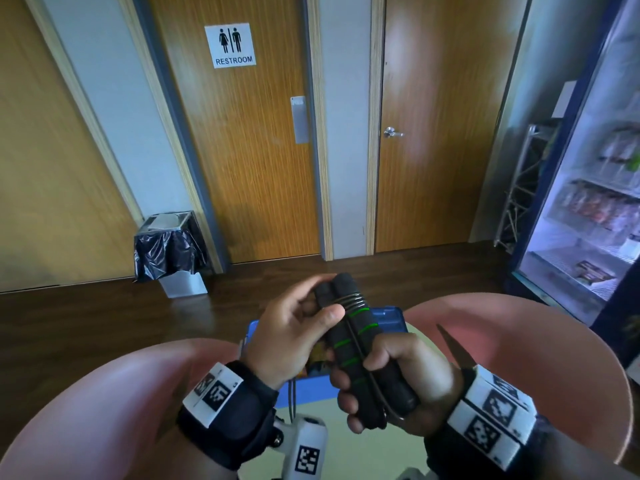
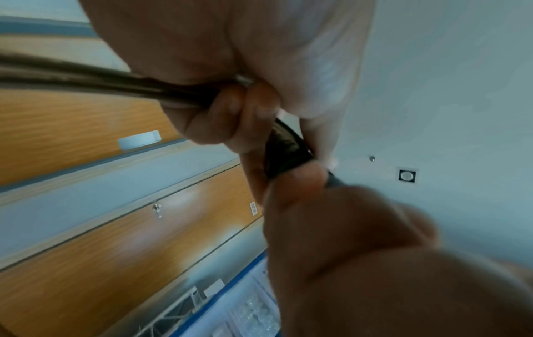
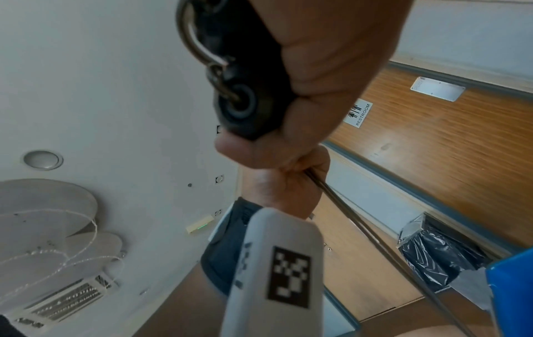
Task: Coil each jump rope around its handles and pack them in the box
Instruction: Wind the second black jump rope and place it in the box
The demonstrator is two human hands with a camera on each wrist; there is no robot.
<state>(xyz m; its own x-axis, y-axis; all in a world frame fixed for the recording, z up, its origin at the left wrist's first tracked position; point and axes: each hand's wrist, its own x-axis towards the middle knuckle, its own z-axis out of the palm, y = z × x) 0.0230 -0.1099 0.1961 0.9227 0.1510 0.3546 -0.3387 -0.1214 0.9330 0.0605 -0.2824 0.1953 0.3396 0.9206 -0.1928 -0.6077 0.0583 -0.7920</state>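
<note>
Two black foam handles with green rings (image 1: pixel 360 341) lie side by side, held above the blue box (image 1: pixel 388 315). My right hand (image 1: pixel 377 372) grips their lower half; in the right wrist view a handle end cap (image 3: pixel 242 104) shows in its fist. Several turns of dark rope (image 1: pixel 353 301) wrap the handles near the top. My left hand (image 1: pixel 322 306) pinches the rope against the upper handle, and its fingers (image 2: pixel 230 118) curl round the rope (image 2: pixel 86 77). Loose rope (image 1: pixel 292 400) hangs below the left wrist. The box's inside is mostly hidden by my hands.
The box sits on a pale green table (image 1: pixel 346 445) between two pink rounded shapes (image 1: pixel 519 341). Beyond are a dark wood floor, a bin with a black liner (image 1: pixel 169 251), wooden doors and a glass-fronted fridge (image 1: pixel 588 220) at the right.
</note>
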